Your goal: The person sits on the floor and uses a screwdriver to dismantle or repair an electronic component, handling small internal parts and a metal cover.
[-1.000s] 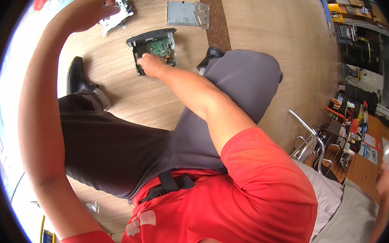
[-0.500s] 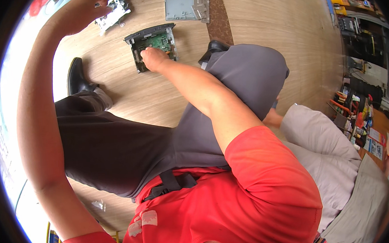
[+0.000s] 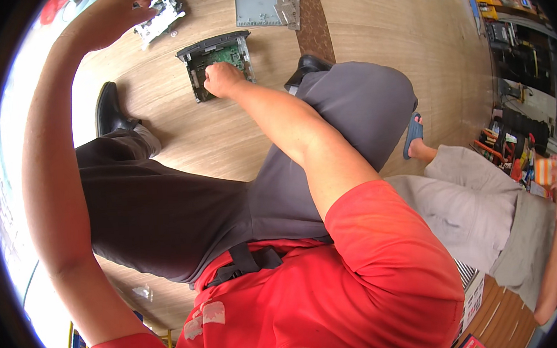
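Wooden plank flooring (image 3: 371, 21) fills the background, with cluttered shelving at the right rim. Nearest the camera, a red shirt (image 3: 362, 284) and dark trousers (image 3: 166, 206) occupy the lower centre. Beside them, at the right, a second person in light grey clothing (image 3: 478, 206) sits or crouches, one foot in a blue sandal (image 3: 414, 134) on the floor.

Right hand (image 3: 221, 78): forearm extended down to the floor, grip clenched into a fist and resting on the opened electronic unit (image 3: 210, 54). Whether the fist encloses a tool cannot be told. The unit lies flat on the floor between two black shoes (image 3: 109, 111), its green circuit board exposed inside a dark frame.

Left hand (image 3: 112, 15): raised toward the upper left, fingers loosely curled, grasping nothing visible.

Farther out, a pale metal bracket assembly (image 3: 160, 15) lies just beyond the left hand, and a flat grey cover plate (image 3: 262, 8) lies beyond the unit, well apart from both hands.
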